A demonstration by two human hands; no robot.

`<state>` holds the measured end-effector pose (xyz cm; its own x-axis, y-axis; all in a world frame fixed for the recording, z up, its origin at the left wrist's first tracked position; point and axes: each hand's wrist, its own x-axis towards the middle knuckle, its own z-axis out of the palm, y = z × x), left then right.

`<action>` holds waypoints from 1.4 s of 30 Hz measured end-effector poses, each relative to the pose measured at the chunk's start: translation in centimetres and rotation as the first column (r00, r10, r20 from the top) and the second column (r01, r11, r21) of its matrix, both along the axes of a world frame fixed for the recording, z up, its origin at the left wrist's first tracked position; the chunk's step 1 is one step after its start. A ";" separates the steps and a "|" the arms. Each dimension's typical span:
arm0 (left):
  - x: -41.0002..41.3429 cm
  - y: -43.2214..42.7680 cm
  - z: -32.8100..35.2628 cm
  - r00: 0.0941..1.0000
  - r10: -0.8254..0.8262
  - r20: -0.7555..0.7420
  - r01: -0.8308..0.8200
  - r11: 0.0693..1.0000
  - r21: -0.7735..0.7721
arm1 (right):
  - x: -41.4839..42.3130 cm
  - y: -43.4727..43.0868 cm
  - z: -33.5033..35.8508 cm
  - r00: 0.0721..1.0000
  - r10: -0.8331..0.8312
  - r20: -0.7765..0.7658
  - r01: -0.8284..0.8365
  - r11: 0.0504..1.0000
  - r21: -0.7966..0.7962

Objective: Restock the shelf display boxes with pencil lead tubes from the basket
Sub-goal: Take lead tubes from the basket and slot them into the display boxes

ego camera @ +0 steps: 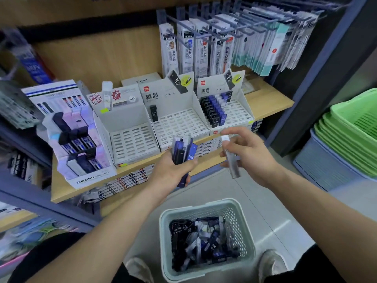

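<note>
Above the basket [204, 270], left hand [173, 170] grips tubes [183, 148]; right hand [252, 154], another tube [232, 163].

L hand [173, 170], R hand [251, 157] bare. L forearm [114, 219], R forearm [318, 203] bare too. Worn: black clothing [51, 260] at 7 o'clock, same black at 5 o'clock, plain. Off-white footwear, blurred: L shoe [138, 270] approx 6-7 o'clock, R shoe [271, 264] approx 5 o'clock.
</note>
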<state>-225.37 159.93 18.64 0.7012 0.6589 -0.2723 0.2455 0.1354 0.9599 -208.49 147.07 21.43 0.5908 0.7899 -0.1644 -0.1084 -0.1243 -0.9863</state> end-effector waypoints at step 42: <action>-2.9 8.7 -0.2 0.948 0.308 0.082 -0.300 0.949 -0.100 | 2.5 26.1 -4.6 0.542 0.130 0.830 -0.089 0.991 -0.097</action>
